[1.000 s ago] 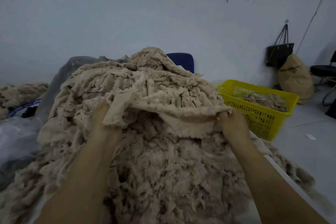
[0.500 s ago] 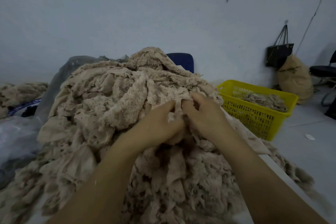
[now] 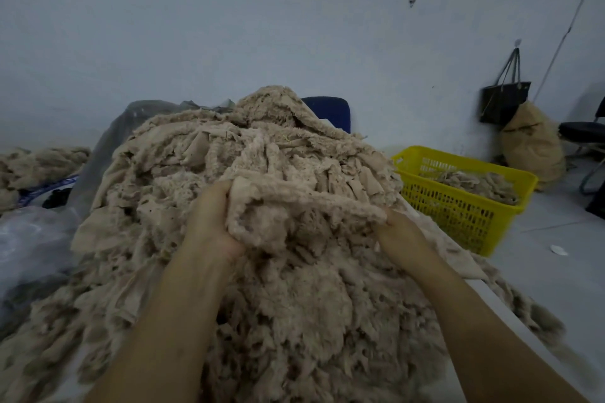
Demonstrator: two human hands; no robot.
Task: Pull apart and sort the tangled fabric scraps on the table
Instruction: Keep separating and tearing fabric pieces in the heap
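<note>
Two bare hands work at one big heap of beige fabric scraps (image 3: 203, 167) piled on the table (image 3: 491, 299). The left hand (image 3: 212, 222) has its fingers curled round one end of a single fleecy strip (image 3: 307, 201). The right hand (image 3: 402, 235) grips the other end, its fingertips buried in the cloth. The strip runs taut between the two hands, lifted just above the loose scraps in front of them, and the rest of the heap rises beyond both hands.

Right of the right hand stands one yellow basket (image 3: 458, 161) with a small batch of scraps (image 3: 474, 180) inside. Further right, by the wall, one black bag (image 3: 504, 101) hangs over one tan sack (image 3: 530, 144). Beyond the heap one blue chair back (image 3: 330, 111) shows. Far left of the left hand lies a second, smaller pile (image 3: 39, 163), with clear plastic sheeting (image 3: 29, 239) nearer.
</note>
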